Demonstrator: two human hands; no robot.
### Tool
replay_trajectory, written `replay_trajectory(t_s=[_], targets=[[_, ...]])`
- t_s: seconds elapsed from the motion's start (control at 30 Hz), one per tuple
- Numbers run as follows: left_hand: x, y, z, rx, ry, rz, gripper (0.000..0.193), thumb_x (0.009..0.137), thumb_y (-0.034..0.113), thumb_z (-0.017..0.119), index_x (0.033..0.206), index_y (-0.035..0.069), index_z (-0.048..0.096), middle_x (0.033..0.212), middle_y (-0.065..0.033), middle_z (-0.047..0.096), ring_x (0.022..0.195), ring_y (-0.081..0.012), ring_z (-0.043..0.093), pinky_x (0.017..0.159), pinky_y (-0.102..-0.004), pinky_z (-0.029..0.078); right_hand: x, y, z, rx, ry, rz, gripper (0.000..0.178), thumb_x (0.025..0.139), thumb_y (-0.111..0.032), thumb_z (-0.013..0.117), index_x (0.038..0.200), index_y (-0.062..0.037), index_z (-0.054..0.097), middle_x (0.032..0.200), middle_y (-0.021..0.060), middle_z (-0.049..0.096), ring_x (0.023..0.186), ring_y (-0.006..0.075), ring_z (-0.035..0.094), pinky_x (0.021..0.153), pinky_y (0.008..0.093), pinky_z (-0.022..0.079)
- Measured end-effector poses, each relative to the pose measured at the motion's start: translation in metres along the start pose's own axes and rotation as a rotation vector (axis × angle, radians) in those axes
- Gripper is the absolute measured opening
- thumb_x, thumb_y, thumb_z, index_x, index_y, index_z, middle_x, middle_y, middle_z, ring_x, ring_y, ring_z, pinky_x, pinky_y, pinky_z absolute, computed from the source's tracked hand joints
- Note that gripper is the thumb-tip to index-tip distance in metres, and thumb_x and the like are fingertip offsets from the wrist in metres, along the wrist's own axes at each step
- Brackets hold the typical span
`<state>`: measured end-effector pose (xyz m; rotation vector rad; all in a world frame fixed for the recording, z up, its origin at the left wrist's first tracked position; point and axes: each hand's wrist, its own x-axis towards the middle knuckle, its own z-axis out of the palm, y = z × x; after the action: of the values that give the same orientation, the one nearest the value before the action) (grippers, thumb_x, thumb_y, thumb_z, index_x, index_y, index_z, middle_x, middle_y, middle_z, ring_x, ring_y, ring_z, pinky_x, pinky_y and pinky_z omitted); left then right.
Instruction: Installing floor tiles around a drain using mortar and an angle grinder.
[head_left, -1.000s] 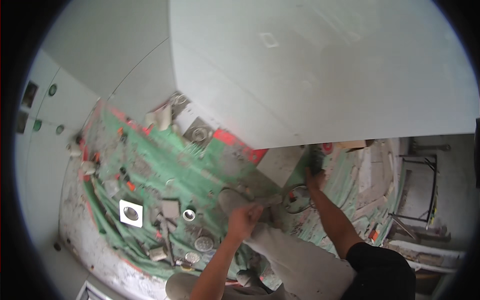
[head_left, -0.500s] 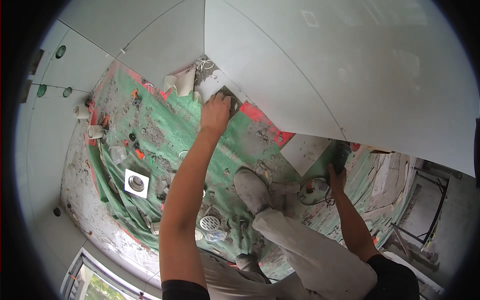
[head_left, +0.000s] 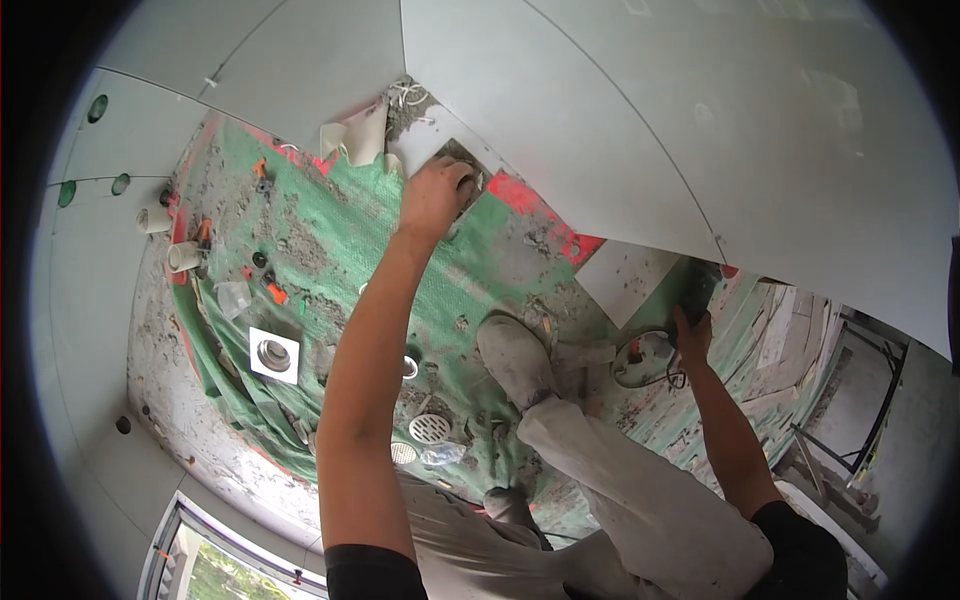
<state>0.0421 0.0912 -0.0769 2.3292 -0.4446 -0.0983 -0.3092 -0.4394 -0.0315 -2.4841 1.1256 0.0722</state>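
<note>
My left hand (head_left: 434,197) reaches to a dark, rough square patch (head_left: 474,168) beside the white tile piece (head_left: 425,138) at the foot of the wall. Its fingers are curled in over the patch; what they hold, if anything, is hidden. My right hand (head_left: 693,338) is closed at the near end of a dark, rounded object (head_left: 700,283) by the wall's base, whose kind I cannot make out. A loose pale tile (head_left: 622,280) lies just left of that object. Close to my right wrist rests a round item with a cable (head_left: 643,358).
A rumpled green sheet (head_left: 330,215) with grit covers much of the floor. At left lie a square white drain fitting (head_left: 274,355), orange-handled pieces (head_left: 276,290) and pipe stubs (head_left: 183,257). Round drain grates (head_left: 430,429) sit near my legs. Large tiled wall panels (head_left: 640,110) rise ahead.
The view has shifted slightly. My left hand has turned and its fingers have curled more, leaving more of the dark patch visible. My right hand stays at the dark object.
</note>
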Motion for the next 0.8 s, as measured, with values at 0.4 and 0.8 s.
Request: replay_trajectory(t_s=[0.4, 0.8], targets=[[0.017, -0.007, 0.004, 0.171, -0.134, 0.171, 0.01, 0.096, 0.013, 0.073, 0.103, 0.008, 0.078, 0.102, -0.0111, 0.073, 0.105, -0.0353, 0.072, 0.095, -0.0484, 0.06, -0.007, -0.017, -0.006, -0.025, -0.042, -0.003, 0.08, 0.094, -0.05, 0.089, 0.139, 0.011, 0.061, 0.127, 0.0311, 0.073, 0.115, 0.0472, 0.074, 0.097, 0.0555, 0.058], [0.003, 0.028, 0.012, 0.146, -0.031, -0.15, 0.015, 0.099, 0.018, 0.074, 0.103, 0.004, 0.077, 0.109, -0.0192, 0.074, 0.112, -0.0402, 0.074, 0.096, -0.0499, 0.062, -0.005, -0.016, -0.007, 0.016, -0.041, -0.018, 0.075, 0.094, -0.047, 0.09, 0.134, 0.0108, 0.062, 0.125, 0.0303, 0.074, 0.113, 0.0458, 0.075, 0.095, 0.0547, 0.059]])
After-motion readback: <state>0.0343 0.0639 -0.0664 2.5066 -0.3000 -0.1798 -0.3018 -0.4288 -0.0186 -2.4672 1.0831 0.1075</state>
